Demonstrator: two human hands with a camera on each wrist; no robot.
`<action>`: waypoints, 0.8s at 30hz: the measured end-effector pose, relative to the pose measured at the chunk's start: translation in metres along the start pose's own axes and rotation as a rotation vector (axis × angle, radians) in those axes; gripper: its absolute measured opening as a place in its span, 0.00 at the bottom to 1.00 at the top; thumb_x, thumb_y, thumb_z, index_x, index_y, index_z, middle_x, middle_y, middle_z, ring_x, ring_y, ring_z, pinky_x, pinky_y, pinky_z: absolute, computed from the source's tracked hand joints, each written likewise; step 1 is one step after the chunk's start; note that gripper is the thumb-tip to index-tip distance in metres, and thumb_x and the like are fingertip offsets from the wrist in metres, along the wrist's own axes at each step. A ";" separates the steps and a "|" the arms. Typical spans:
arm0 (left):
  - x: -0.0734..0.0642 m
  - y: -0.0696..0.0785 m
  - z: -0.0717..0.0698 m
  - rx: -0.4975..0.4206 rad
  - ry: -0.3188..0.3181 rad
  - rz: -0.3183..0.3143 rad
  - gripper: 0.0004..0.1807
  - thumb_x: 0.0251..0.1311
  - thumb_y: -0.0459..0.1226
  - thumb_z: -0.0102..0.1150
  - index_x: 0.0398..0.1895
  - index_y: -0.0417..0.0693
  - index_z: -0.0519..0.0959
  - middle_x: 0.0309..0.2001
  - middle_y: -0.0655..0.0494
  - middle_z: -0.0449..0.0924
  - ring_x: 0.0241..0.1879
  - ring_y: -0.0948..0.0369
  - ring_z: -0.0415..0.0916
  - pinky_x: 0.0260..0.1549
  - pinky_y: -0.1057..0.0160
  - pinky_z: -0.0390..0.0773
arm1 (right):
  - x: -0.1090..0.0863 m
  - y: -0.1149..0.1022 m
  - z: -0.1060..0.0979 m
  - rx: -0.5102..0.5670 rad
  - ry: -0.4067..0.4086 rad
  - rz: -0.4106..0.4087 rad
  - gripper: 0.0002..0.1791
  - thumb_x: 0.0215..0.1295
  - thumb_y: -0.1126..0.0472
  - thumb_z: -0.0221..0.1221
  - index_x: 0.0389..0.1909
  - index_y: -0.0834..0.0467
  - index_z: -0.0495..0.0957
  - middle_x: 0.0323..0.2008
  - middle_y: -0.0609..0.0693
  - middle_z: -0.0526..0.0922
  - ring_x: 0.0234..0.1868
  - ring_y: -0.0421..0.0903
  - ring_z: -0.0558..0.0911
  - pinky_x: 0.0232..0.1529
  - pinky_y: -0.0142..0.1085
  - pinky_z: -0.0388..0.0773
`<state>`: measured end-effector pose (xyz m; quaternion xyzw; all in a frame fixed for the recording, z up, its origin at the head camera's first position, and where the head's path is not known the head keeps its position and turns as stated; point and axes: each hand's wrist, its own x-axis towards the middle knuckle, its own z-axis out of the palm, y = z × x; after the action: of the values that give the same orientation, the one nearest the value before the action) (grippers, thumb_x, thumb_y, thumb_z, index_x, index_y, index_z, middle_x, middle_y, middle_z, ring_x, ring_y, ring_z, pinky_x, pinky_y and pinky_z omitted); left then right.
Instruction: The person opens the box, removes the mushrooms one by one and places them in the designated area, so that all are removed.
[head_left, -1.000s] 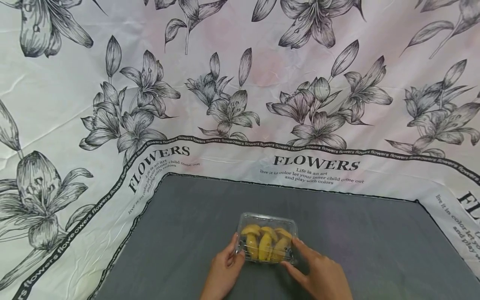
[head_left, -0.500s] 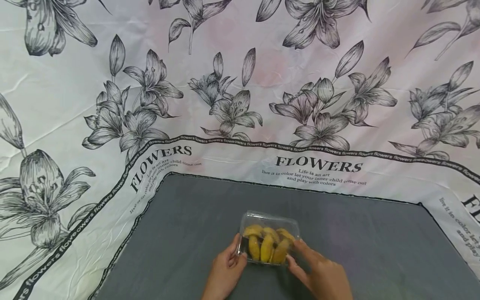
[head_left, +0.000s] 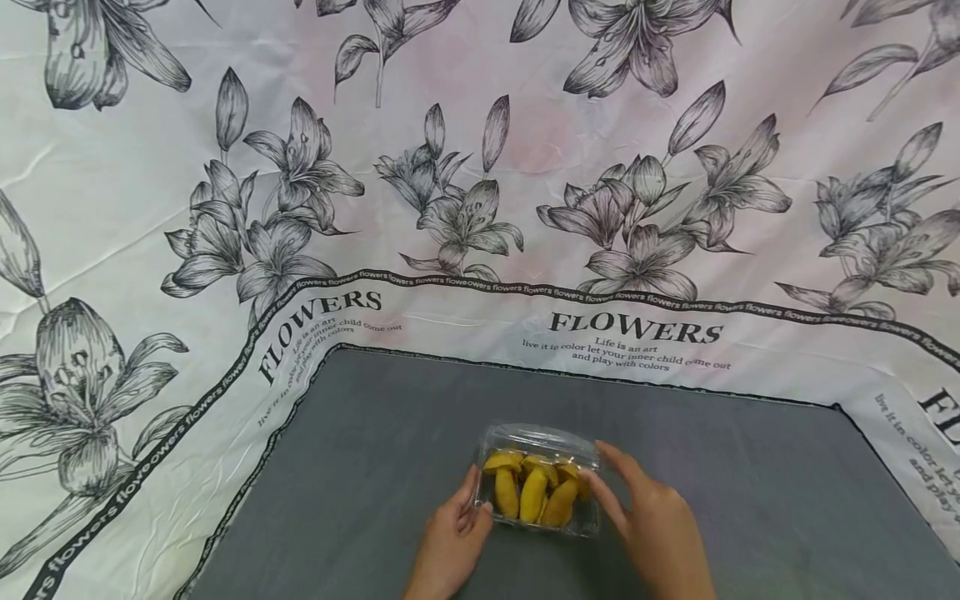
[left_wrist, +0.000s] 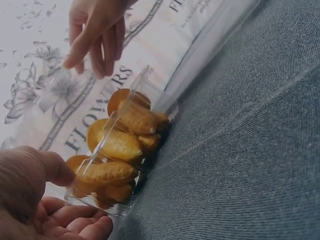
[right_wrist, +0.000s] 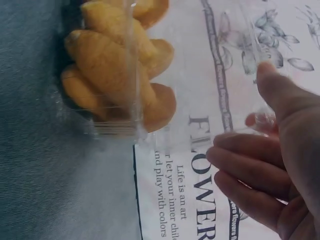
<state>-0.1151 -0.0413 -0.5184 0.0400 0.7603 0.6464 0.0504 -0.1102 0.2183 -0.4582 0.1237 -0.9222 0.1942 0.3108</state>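
Note:
A clear plastic clamshell box (head_left: 517, 525) stands on the grey surface, with several yellow mushrooms (head_left: 533, 494) lying side by side inside. My left hand (head_left: 450, 533) grips its left end, thumb at the rim and fingers outside the wall, as the left wrist view shows. The see-through lid (head_left: 540, 435) is tilted up from the box. At the lid's right edge, my right hand (head_left: 652, 508) holds the plastic between thumb and forefinger. Its other fingers (right_wrist: 250, 150) hang loosely bent below the thumb in the right wrist view.
The grey cloth surface (head_left: 405, 417) spreads around the box on all sides. A white cloth printed with black lilies and lettering (head_left: 637, 327) borders it and rises behind as a backdrop.
My right hand has moved up from the box's right side to the lid's edge, and the lid has lifted. The left hand keeps its grip, nearly still.

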 end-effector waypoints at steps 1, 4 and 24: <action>0.000 0.000 0.000 -0.001 -0.004 -0.003 0.36 0.76 0.40 0.60 0.81 0.36 0.61 0.75 0.32 0.65 0.66 0.39 0.76 0.59 0.56 0.84 | 0.003 0.000 0.000 0.022 0.009 0.020 0.29 0.60 0.58 0.77 0.62 0.57 0.82 0.37 0.53 0.92 0.10 0.26 0.62 0.14 0.29 0.70; 0.001 0.000 0.000 -0.006 -0.014 -0.009 0.36 0.76 0.40 0.60 0.81 0.36 0.60 0.75 0.32 0.64 0.68 0.39 0.74 0.60 0.55 0.84 | 0.010 -0.001 0.001 0.099 0.031 0.075 0.25 0.63 0.62 0.76 0.60 0.58 0.81 0.48 0.58 0.91 0.23 0.41 0.87 0.24 0.41 0.87; 0.001 -0.001 0.002 -0.042 -0.003 -0.007 0.37 0.76 0.39 0.60 0.81 0.36 0.59 0.77 0.36 0.63 0.73 0.42 0.68 0.63 0.55 0.81 | 0.049 0.019 0.024 0.257 0.178 0.181 0.16 0.68 0.69 0.70 0.56 0.63 0.85 0.47 0.58 0.91 0.43 0.53 0.92 0.44 0.29 0.86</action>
<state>-0.1159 -0.0389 -0.5199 0.0370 0.7466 0.6620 0.0546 -0.1677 0.2192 -0.4508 0.0610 -0.8660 0.3478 0.3540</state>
